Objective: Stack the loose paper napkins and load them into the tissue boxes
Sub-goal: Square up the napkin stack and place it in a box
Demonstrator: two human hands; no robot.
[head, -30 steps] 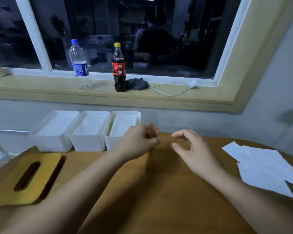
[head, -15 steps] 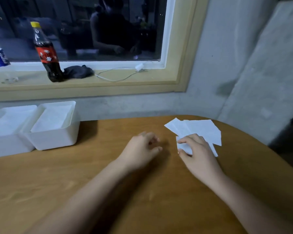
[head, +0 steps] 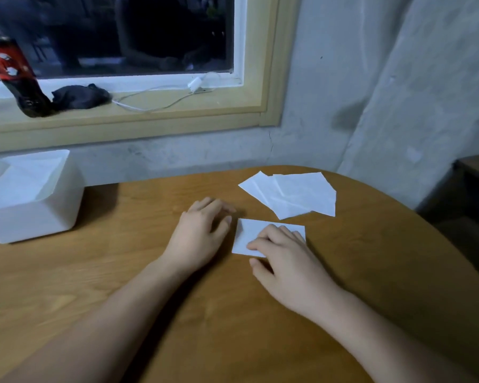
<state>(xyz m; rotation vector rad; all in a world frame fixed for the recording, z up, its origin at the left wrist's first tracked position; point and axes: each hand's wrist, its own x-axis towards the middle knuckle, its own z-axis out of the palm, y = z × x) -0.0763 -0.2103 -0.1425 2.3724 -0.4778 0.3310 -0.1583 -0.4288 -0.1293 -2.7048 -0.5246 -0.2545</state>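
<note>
Thin white paper napkins (head: 296, 194) are lying fanned in a loose, crooked overlap just beyond the fingertips of the right hand (head: 285, 261), while a single small white rectangular napkin (head: 246, 234) is lying flat beneath those fingers on the brown wood-grain counter (head: 122, 272). The right hand is resting spread on top of this sheet, fingers laid across it and thumb on the bare wood at its near edge, pinching nothing. The left hand (head: 199, 236) is sitting relaxed and empty, its fingertips just beside the sheet's left edge. The gathering step seems to be under way: one sheet is being squared off as the base of a stack. The next move is probably calling for sliding each fanned sheet over and lining up the edges, with light pressure, since the paper looks soft, limp and easy to crease or drag. The white open-topped plastic tissue box (head: 31, 219), smooth-walled with rounded corners and already showing white paper inside, is waiting well off to the left of the left hand.
</note>
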